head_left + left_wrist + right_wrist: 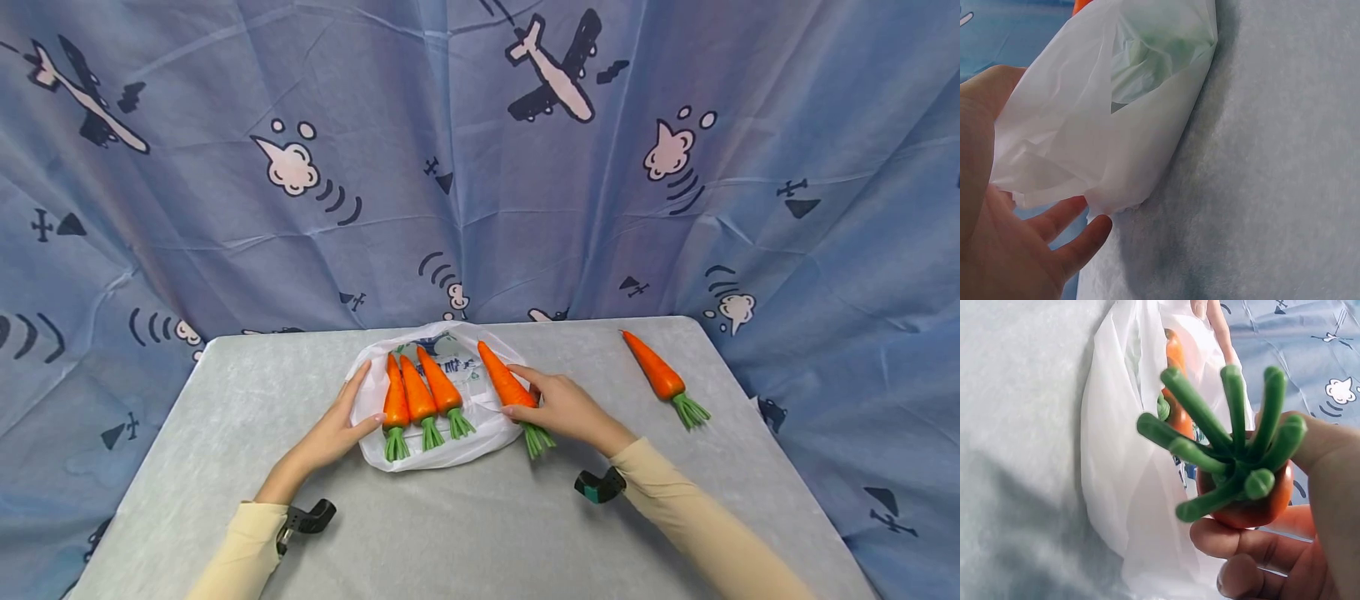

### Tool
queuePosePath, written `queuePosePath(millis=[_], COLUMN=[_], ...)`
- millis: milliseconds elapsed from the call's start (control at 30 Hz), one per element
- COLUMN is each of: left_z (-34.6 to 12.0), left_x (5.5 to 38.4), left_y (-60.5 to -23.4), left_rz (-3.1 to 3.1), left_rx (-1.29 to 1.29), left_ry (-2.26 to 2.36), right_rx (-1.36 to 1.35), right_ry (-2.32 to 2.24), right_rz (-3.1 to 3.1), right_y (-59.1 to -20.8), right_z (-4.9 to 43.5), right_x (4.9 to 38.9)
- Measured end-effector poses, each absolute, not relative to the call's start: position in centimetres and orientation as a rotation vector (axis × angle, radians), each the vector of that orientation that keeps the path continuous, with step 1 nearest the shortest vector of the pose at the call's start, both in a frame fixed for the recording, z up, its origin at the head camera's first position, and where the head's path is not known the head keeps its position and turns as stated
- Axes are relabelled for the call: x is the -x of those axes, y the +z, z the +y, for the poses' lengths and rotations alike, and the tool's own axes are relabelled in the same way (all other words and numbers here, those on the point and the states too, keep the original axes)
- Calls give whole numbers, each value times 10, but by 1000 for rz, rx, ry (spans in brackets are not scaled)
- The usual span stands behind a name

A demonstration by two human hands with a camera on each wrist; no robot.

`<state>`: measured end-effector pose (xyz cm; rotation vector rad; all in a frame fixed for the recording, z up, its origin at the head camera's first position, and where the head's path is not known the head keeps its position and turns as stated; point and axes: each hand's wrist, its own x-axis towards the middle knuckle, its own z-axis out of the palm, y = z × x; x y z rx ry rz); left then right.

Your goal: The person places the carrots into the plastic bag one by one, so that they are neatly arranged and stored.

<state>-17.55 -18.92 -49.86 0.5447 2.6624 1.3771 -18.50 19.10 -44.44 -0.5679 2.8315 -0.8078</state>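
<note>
A white plastic bag (pixel 450 454) lies spread open on the table, with three orange carrots with green stem stubs side by side in it: a left one (pixel 396 400), a middle one (pixel 417 392) and a right one (pixel 441 385). My left hand (pixel 335 433) holds the bag's left edge, thumb toward the left carrot; the left wrist view shows the thin film between thumb and fingers. My right hand (pixel 562 404) grips another carrot (pixel 504 375) at its thick end, over the bag's right side. Its stem stubs (pixel 1235 450) face the right wrist camera.
One more carrot (pixel 656 367) lies on the table at the far right, tip pointing back. The pale grey table (pixel 420 542) ends at a blue curtain (pixel 480 167) printed with planes. Dark wrist devices (pixel 600 485) sit on both forearms.
</note>
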Motion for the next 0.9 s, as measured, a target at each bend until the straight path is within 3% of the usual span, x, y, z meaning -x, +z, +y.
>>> queuePosePath(millis=[900], left_z=[-189], left_x=[176], left_y=[-499], left_rz=[2670], left_rx=[-555], left_ry=[1387], right_rx=[656], right_ry=[-786], right_rz=[2768], right_y=[-445], right_z=[153], right_x=[208])
